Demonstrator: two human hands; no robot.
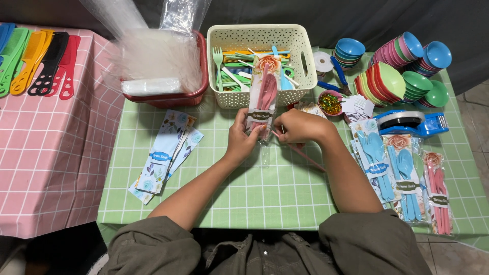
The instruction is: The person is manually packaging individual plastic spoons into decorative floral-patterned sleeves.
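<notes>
My left hand (242, 137) holds the lower end of a clear packet (265, 94) with pink plastic cutlery and a flowered card inside; the packet stands upright in front of the cream basket (300, 76). My right hand (300, 126) is closed on a thin pink ribbon (305, 155) at the packet's bottom, and the ribbon trails right across the green checked cloth. Both hands meet near the table's middle.
Flowered cards (165, 155) lie left of my hands. Finished packets of blue and pink cutlery (402, 173) lie at the right, behind them a blue tape dispenser (410, 122) and stacked coloured bowls (402, 69). A red tray with plastic bags (163, 66) and combs (35, 61) are at left.
</notes>
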